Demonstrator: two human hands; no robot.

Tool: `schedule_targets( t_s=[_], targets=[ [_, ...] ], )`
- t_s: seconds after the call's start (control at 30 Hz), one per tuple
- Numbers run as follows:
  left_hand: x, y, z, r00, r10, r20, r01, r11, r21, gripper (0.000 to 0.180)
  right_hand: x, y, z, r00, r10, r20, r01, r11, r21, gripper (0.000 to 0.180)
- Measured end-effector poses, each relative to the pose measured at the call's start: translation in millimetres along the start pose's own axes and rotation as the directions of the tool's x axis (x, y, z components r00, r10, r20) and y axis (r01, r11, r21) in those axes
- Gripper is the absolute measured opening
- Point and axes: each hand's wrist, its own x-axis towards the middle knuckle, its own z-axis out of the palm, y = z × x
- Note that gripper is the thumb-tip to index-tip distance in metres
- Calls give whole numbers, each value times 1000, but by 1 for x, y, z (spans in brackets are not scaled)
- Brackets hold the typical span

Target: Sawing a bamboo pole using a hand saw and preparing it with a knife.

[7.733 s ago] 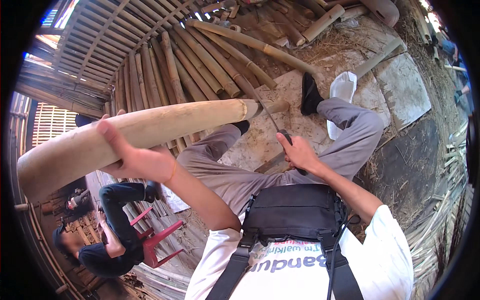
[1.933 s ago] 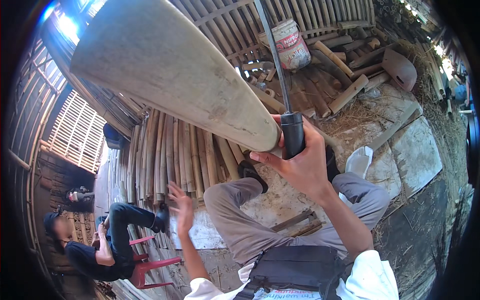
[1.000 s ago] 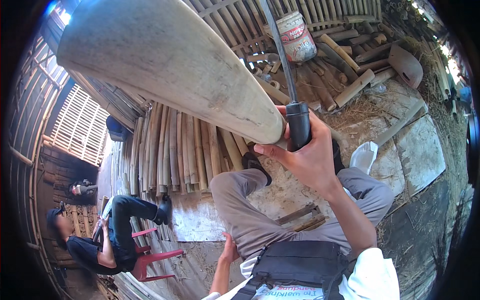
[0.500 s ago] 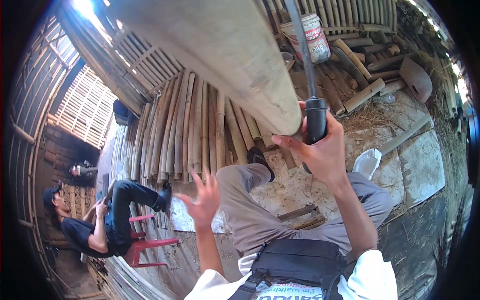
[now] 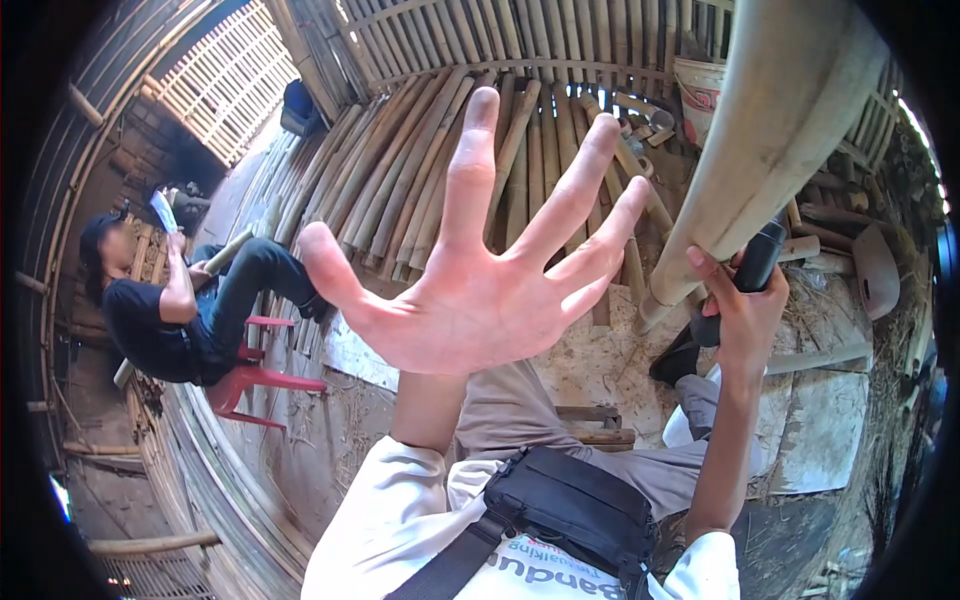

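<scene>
My left hand [image 5: 470, 280] is raised close to the view, palm showing and fingers spread, with nothing in it. My right hand [image 5: 745, 315] grips the black handle [image 5: 762, 255] of a long-bladed tool; its blade is hidden now behind the bamboo pole. The thick, pale bamboo pole [image 5: 745, 150] slants from the upper right down toward the floor, its lower end near my right foot. The thumb of my right hand lies against the pole's side, beside the handle. A black bag [image 5: 570, 510] sits across my lap.
Many bamboo poles [image 5: 400, 180] lie side by side ahead. A paint bucket [image 5: 695, 100] stands behind the pole, and a curved brownish plate [image 5: 878, 272] leans at right. Pale boards [image 5: 810, 430] cover the floor. At left, a person [image 5: 150, 325] sits on a red chair [image 5: 260, 390].
My left hand has come up nearer the view, fingers spread. The pole has swung to the right and stands steeper in view. My right hand has moved right with the handle.
</scene>
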Motion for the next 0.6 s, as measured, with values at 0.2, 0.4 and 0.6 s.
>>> schedule_targets(
  t_s=[0.2,0.4,0.6],
  targets=[
    [-12,5,1,999,30,-38,-30,1000,10,80,-1,-2,-1,1000,1,-10,-1,1000,27,28],
    [-13,4,-6,998,59,29,-58,998,-15,63,-1,-2,3,999,17,-43,-16,1000,12,29],
    [-16,11,-17,991,92,101,-111,974,200,62,3,5,-1,999,19,-44,-18,1000,21,30]
  ],
)
